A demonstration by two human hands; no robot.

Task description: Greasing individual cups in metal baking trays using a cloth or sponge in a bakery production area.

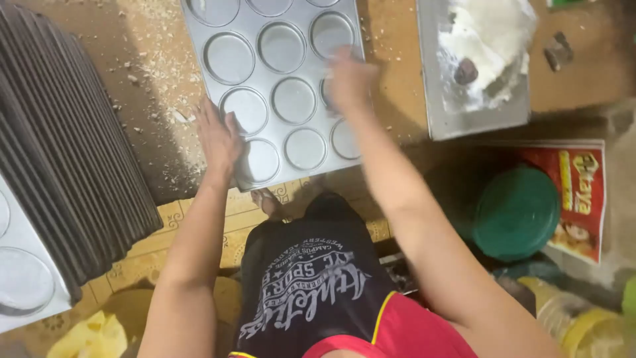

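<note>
A grey metal baking tray (278, 73) with round shallow cups lies on a brown crumb-strewn worktop. My left hand (217, 138) rests flat on the tray's near-left corner, fingers spread, holding nothing. My right hand (350, 81) is blurred over a cup near the tray's right edge, fingers bunched; whether it holds anything is unclear.
A tall stack of dark trays (73, 132) stands at the left with a cupped tray (26, 265) beside it. A flat metal tray (477, 113) with white dough and a dark lump sits upper right. A green lid (517, 212) and a red printed sheet (583, 192) lie at right.
</note>
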